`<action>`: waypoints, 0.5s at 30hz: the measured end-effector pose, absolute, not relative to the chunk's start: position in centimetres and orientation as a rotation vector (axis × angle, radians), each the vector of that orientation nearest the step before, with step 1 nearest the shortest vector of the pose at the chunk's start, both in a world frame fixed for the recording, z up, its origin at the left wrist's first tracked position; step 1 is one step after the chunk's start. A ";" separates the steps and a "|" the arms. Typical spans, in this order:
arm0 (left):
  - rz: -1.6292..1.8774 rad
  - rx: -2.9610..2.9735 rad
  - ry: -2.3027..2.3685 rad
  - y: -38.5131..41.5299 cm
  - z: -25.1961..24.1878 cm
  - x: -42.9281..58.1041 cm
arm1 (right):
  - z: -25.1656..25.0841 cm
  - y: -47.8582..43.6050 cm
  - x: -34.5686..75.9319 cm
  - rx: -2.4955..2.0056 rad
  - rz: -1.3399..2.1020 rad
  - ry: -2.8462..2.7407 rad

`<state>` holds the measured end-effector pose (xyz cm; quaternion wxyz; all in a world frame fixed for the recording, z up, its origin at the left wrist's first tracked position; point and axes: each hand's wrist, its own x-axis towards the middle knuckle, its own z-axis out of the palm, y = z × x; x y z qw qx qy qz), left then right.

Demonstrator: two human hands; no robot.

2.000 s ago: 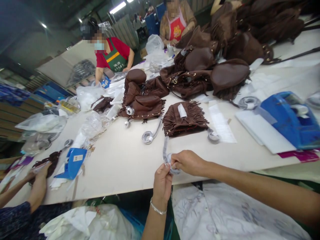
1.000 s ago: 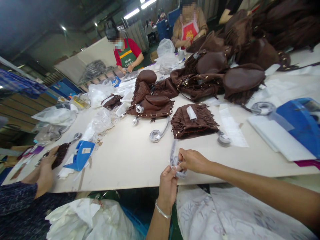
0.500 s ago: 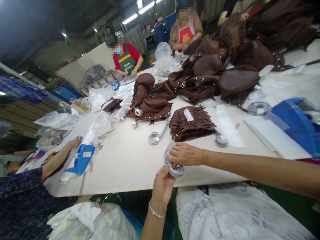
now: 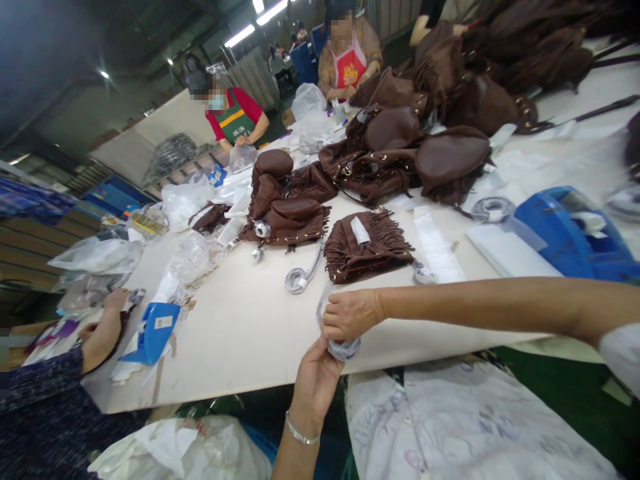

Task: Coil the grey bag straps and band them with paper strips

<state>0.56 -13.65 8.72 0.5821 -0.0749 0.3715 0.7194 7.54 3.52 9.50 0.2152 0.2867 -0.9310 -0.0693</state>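
A strap wound into a ring and wrapped in greyish-white film (image 4: 345, 349) is between my two hands at the table's near edge. My left hand (image 4: 319, 379), with a bracelet at the wrist, grips the coil from below with thumb and fingers. From the right, my right hand (image 4: 353, 313) closes over its top; the curled fingers hide what they pinch. Just beyond lies a brown fringed bag (image 4: 390, 243) with a white wrapped piece on it. One wrapped coil (image 4: 296, 281) rests left of this bag, another (image 4: 424, 273) at its right corner.
Brown bags (image 4: 295, 220) pile up across the table's far side. Blue tape dispensers stand left (image 4: 160, 330) and right (image 4: 555, 227), the latter beside white sheets (image 4: 505, 252). A co-worker's arm (image 4: 105, 330) reaches in at left; two people work opposite. Plastic bags (image 4: 185, 200) lie far left.
The view has shifted, so the table's things sit further left. My right hand has come closer to my left and covers more of the coil. Across the table, a co-worker now handles a clear bag.
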 end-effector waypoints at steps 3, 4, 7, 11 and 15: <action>1.638 -0.210 0.893 -13.7 8.8 0.8 | 9.2 3.4 7.4 0.894 -0.170 -2.574; 1.628 -0.210 0.907 -13.7 8.7 0.9 | 9.0 3.4 7.4 0.915 -0.156 -2.580; 1.585 -0.204 0.942 -13.9 7.6 1.0 | 8.6 2.9 7.5 0.924 -0.115 -2.623; 1.479 -0.170 0.998 -13.8 5.4 0.9 | 7.9 1.8 8.0 0.962 -0.172 -2.717; 1.426 -0.037 1.099 -14.1 4.7 1.0 | 6.6 0.1 8.5 0.925 -0.205 -2.685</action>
